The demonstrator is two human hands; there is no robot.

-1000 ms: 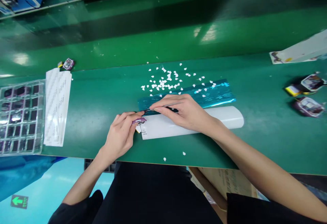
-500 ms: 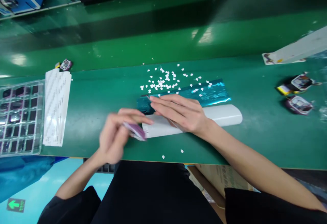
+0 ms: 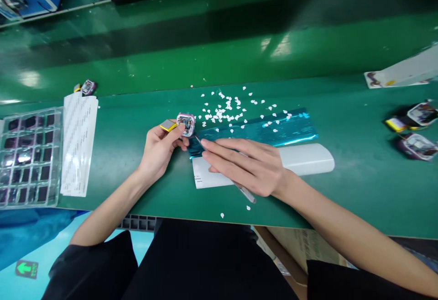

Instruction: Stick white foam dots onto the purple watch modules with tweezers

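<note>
My left hand point(image 3: 160, 151) grips a small watch-like case point(image 3: 185, 124) with its circuit board showing, and a yellow-edged battery point(image 3: 168, 125) lies beside the board. Metal tweezers point(image 3: 247, 194) are in my right hand point(image 3: 246, 163). Their tip is close to the lower right edge of the case; I cannot tell whether it touches or holds anything. Under my right hand lies a curled white sheet point(image 3: 306, 158), with a shiny blue film strip point(image 3: 297, 126) just behind it. Small white tabs point(image 3: 219, 115) are scattered behind and partly on the film.
On the left are a clear compartment tray point(image 3: 30, 158) and printed white strips point(image 3: 78, 147). Another opened case point(image 3: 88, 87) sits behind them. Two more cases point(image 3: 418, 146) and a white box point(image 3: 404, 69) stand on the right. Two loose tabs point(image 3: 248, 208) lie near the front edge.
My left hand has moved up and right and turned the case so its circuit board faces up. The tweezers' rear end now shows below my right hand, which has shifted slightly.
</note>
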